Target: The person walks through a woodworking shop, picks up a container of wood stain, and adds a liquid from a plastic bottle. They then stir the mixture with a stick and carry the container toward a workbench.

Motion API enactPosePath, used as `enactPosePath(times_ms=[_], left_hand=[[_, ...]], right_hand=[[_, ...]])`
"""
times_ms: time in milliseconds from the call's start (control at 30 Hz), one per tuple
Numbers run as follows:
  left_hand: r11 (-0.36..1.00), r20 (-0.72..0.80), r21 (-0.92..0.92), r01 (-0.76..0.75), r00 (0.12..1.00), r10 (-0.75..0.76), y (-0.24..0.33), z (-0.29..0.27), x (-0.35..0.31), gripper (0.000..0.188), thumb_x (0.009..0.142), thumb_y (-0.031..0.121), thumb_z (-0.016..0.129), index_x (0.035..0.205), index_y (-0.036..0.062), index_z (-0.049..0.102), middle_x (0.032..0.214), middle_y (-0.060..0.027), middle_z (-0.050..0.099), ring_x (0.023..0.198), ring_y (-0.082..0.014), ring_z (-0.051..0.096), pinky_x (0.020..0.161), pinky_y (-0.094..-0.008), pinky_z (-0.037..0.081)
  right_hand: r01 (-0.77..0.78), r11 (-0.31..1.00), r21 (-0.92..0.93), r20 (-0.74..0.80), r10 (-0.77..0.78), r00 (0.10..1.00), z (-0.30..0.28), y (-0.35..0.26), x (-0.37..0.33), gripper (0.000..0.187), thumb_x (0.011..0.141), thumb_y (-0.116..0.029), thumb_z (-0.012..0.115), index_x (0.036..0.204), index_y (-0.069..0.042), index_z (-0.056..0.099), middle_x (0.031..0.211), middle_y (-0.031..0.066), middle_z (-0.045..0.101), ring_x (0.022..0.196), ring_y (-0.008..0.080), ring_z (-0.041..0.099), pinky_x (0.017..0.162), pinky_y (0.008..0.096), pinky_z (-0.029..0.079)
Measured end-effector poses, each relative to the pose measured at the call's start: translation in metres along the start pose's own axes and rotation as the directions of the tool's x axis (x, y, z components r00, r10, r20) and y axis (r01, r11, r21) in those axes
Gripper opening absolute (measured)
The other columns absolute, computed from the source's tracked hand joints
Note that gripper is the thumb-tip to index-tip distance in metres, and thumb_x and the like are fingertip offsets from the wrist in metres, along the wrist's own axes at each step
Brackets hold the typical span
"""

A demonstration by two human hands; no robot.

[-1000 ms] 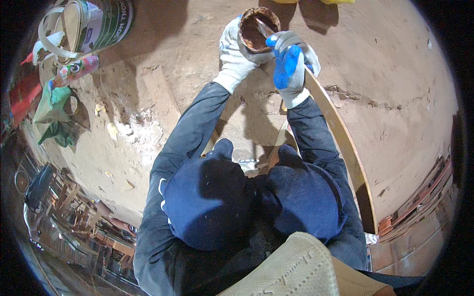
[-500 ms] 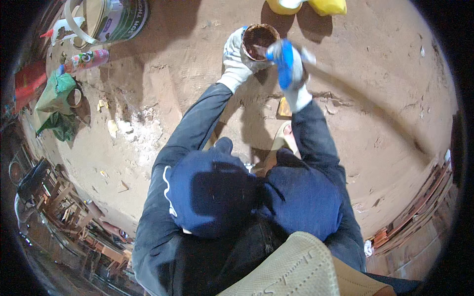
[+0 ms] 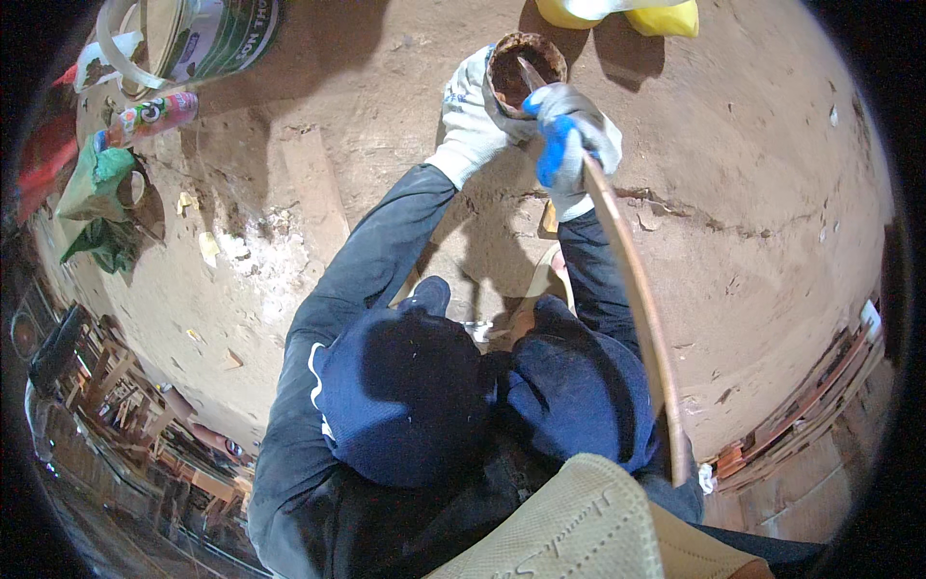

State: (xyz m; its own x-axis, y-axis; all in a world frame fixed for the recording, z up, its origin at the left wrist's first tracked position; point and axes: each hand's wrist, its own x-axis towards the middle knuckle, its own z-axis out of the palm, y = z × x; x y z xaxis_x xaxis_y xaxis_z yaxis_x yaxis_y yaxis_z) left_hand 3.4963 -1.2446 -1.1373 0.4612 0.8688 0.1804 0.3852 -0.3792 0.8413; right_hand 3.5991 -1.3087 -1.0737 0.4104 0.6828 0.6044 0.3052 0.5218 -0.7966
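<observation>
At twelve o'clock, left grip (image 3: 473,116) wraps a pot (image 3: 552,56); right grip (image 3: 579,125), closed on a wooden strip (image 3: 639,299), apparently stirs; next move needs steady bracing.

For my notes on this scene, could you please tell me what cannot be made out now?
Head view:
Left hand: most fingers hidden behind the round container.
Pointed tip: whether it joins the wooden strip is hidden by the right hand.
Yellow objects: cut off by the top edge.
Bucket: cut off there too.
</observation>
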Motion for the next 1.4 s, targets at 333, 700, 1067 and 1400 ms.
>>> enactPosePath(times_ms=[333,700,1067,1400], left_hand=[[1.000,-0.110,-0.004,-0.001,0.994,0.001,-0.027,0.027,-0.024,0.068,0.051,0.040,0.086,0.106,0.0117,0.059,0.100,-0.0097,0.062,0.094,-0.0314,0.060,0.082,-0.0404,0.048],[0.996,-0.056,0.093,0.014,0.998,-0.009,-0.001,0.025,-0.032,0.093,0.050,0.052,0.086,0.124,0.0087,0.049,0.120,-0.0150,0.055,0.113,-0.0348,0.053,0.094,-0.0447,0.042],[0.985,-0.002,0.167,0.034,0.999,-0.034,0.011,0.013,-0.015,0.105,0.042,0.042,0.091,0.132,0.0199,0.043,0.115,-0.0112,0.049,0.109,-0.0318,0.049,0.092,-0.0444,0.042],[0.990,0.066,0.134,0.051,0.996,-0.060,-0.007,0.018,-0.019,0.096,0.046,0.046,0.088,0.127,0.0160,0.047,0.113,-0.0139,0.053,0.104,-0.0344,0.052,0.089,-0.0441,0.044]], right_hand=[[-0.448,0.816,0.366,0.002,0.481,0.877,-0.015,-0.024,0.009,0.037,0.092,-0.026,0.049,0.061,-0.009,0.036,0.061,0.0052,0.037,0.058,0.0203,0.037,0.055,0.0363,0.032],[-0.393,0.917,0.073,0.012,0.393,0.919,-0.032,-0.014,-0.008,0.037,0.090,-0.021,0.055,0.061,-0.002,0.043,0.059,0.0071,0.043,0.055,0.0230,0.044,0.052,0.0330,0.037],[-0.214,0.976,-0.042,-0.035,0.213,0.976,-0.026,0.000,0.002,0.028,0.085,-0.012,0.057,0.062,-0.001,0.046,0.060,0.0115,0.048,0.053,0.0272,0.048,0.053,0.0396,0.043],[-0.260,0.908,0.328,0.057,0.256,0.965,-0.037,-0.024,0.016,0.043,0.091,-0.028,0.055,0.057,-0.005,0.042,0.054,0.0058,0.040,0.050,0.0221,0.042,0.050,0.0351,0.036]])
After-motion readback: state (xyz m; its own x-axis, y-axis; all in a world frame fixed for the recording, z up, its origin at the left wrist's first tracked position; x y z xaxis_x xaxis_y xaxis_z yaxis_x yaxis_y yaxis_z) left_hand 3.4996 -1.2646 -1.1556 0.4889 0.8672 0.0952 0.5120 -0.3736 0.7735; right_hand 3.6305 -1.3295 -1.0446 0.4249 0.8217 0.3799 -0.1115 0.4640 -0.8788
